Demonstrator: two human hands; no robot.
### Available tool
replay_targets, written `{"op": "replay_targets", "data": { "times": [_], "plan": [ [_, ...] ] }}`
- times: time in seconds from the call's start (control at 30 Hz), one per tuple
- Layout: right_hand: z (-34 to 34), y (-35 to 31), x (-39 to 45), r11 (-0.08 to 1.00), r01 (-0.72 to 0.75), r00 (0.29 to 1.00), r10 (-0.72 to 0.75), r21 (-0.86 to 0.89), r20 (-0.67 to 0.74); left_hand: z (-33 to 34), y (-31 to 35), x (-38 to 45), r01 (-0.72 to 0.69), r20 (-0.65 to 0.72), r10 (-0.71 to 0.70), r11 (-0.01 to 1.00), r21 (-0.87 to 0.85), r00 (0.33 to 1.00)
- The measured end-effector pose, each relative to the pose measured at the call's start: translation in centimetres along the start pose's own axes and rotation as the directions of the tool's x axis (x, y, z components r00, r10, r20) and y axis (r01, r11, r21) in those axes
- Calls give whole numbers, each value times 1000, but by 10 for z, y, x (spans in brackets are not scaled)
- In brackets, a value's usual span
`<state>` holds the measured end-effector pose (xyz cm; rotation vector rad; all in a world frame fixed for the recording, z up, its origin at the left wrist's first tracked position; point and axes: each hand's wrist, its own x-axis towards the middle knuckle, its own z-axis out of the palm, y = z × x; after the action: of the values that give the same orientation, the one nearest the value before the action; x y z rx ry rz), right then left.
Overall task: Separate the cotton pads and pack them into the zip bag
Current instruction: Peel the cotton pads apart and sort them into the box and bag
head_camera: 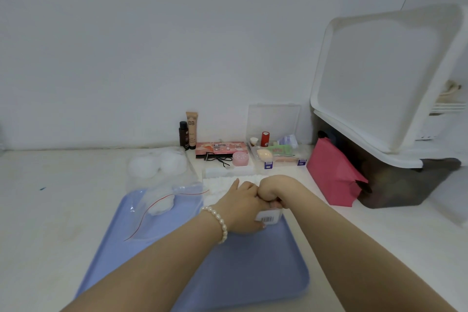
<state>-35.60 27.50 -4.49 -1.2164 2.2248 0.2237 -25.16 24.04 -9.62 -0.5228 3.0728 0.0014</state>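
Note:
My left hand [241, 206] and my right hand [272, 191] meet over the far edge of the blue tray [253, 273]. Both grip a small white pack with a barcode label [269, 218], which looks like the cotton pad pack. A clear zip bag with a red seal line [162, 206] lies on the tray's far left corner with a few white cotton pads [162, 206] inside. A second clear bag of round white pads [157, 164] rests behind it. White quilted material [220, 185] lies under my hands.
Against the wall stand a dark bottle [183, 134], a BB cream tube [192, 129], a pink palette [220, 148], a pink jar [240, 158] and a clear organiser box [276, 152]. To the right sit a pink pouch [334, 177] and a dark bin with a white lid [387, 78].

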Motion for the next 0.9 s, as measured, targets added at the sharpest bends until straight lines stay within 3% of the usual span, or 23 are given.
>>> {"op": "replay_targets", "data": {
  "times": [0.23,0.47,0.7,0.8,0.9],
  "plan": [
    [-26,13,-16,999,-22,989,28,44,-145,-4,-9,0,-18,-134,-5,985,-173,991],
    [-11,25,-1,995,-97,963,99,18,-249,3,-7,-5,19,-176,-39,993,-114,984],
    [1,21,6,986,-144,951,114,-88,-287,18,-2,-8,32,-108,-29,999,21,994],
    [-1,29,-1,993,-76,959,97,88,-267,22,-1,-8,35,-121,-29,998,46,992],
    [-5,41,-6,929,39,914,115,367,-389,24,1,-9,45,-168,-32,996,72,985]
  ]
}}
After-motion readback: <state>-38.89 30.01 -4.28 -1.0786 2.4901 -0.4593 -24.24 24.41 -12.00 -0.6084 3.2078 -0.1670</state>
